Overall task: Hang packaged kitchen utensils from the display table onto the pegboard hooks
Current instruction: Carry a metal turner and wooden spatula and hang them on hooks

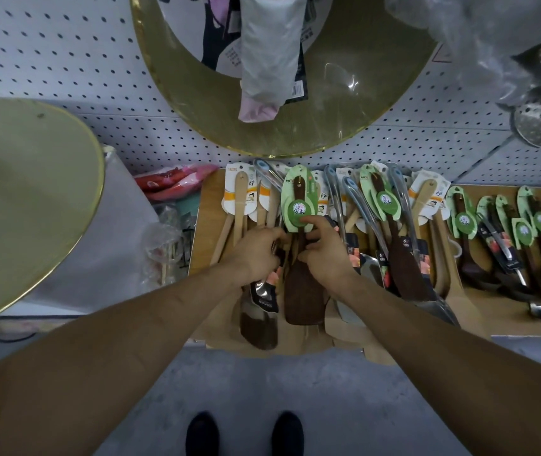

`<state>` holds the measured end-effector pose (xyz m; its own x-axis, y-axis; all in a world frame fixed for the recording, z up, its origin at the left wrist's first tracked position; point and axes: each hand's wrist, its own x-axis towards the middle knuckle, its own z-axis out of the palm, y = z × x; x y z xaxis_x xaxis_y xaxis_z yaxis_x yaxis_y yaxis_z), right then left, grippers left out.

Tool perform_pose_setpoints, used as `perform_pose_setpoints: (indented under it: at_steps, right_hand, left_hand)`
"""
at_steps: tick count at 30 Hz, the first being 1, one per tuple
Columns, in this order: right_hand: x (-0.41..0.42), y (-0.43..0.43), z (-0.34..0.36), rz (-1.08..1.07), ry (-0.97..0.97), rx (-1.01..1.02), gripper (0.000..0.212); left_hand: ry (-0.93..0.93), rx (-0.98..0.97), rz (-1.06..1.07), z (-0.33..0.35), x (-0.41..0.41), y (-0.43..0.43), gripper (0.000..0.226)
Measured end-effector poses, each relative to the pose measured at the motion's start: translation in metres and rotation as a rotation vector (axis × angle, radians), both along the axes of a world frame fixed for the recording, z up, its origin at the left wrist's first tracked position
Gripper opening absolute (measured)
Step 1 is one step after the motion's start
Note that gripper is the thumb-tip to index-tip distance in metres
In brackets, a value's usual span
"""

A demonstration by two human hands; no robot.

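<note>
Item: dark brown wooden spatula on green card header [302, 287], lying on light wooden tabletop [206, 225]. Right hand [325, 255]: fingers curled round its handle, thumb on card. Left hand [259, 255]: fingers curled over neighbouring handles; hold uncertain. Advice: lift clear of neighbours and keep the card hole free for the white pegboard [65, 77].

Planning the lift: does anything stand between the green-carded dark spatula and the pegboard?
Yes. A big gold-rimmed round board hangs over the pegboard straight above the dark spatula that the right hand grips. Bare pegboard shows up-left of it.
</note>
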<state>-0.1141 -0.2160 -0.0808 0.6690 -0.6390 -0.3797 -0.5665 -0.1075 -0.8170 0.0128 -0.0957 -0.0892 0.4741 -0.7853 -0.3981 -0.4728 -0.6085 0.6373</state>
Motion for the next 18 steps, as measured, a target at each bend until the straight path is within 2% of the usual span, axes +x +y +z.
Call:
perform_pose_setpoints:
  at_steps: [6, 13, 18]
  right_hand:
    - [-0.006, 0.01, 0.01, -0.111, -0.136, 0.231, 0.085]
    - [-0.028, 0.026, 0.027, -0.09, -0.146, 0.338, 0.096]
    - [-0.045, 0.045, 0.041, -0.058, -0.185, 0.398, 0.108]
  left_hand:
    - [0.172, -0.043, 0.095, 0.009, 0.013, 0.022, 0.063]
    - [0.311, -0.137, 0.22, 0.013, 0.014, 0.084, 0.042]
    - [0.37, -0.152, 0.18, 0.026, 0.016, 0.125, 0.059]
